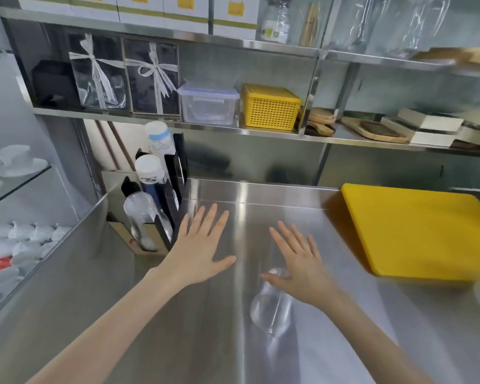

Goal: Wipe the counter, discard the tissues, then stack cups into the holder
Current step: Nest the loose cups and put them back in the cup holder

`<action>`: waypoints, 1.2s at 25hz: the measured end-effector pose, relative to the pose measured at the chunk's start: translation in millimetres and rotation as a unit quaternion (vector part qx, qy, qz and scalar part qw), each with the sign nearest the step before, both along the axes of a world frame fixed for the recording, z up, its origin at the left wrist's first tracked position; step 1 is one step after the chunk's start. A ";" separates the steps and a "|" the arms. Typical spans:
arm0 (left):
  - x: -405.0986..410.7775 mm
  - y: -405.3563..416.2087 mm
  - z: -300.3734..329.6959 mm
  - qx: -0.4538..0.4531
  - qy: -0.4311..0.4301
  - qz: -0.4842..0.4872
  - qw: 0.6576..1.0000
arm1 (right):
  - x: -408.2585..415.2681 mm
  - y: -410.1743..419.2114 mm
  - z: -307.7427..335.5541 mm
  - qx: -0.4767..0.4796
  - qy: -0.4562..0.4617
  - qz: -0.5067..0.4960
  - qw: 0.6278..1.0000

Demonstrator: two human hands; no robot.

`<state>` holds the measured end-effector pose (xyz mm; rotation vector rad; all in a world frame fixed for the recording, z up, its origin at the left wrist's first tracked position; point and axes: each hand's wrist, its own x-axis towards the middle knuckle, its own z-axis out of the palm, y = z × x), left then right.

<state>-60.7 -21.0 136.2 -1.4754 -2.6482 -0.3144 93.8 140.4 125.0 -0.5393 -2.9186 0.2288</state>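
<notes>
1. One steel counter point(330, 314) fills the lower part of the view, with two steel shelves point(261, 131) on the wall behind it.
2. One yellow cutting board point(416, 231) lies flat on the counter at the right side, well apart from both hands.
3. One black cup holder point(175, 173) stands at the back left corner of the counter. It carries three stacks of cups point(150, 178), leaning toward the camera (two stacks white with print, the nearest one clear plastic).
4. One yellow basket point(269, 106) and one clear lidded box point(208, 105) stand side by side on the lower shelf.
5. Two hands are over the counter, both palm down with fingers straight and spread.
6. The left hand point(203, 250) is fully open and holds nothing; its fingers are just beside the cup holder. I cannot tell if the palm touches the steel.
7. The right hand point(302, 270) is also fully open and grips nothing. Its thumb lies over the base of the clear cup; real contact I cannot tell.
8. One clear plastic cup point(272, 306) lies on its side on the counter, under and just in front of the right hand, its mouth toward the camera.
</notes>
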 end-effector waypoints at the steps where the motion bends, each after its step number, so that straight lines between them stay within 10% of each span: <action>1: 6.3 3.7 -5.5 -0.006 -0.007 -0.003 1.000 | 7.7 1.9 -5.5 -0.004 -0.009 -0.002 1.000; 15: 66.2 44.0 -96.6 -0.062 -0.136 -0.006 0.989 | 48.5 30.3 -72.0 -0.148 -0.022 0.001 0.989; 30: 75.2 68.0 -160.7 -0.062 -0.313 0.070 0.945 | 29.0 33.7 -130.8 -0.482 0.067 -0.064 0.871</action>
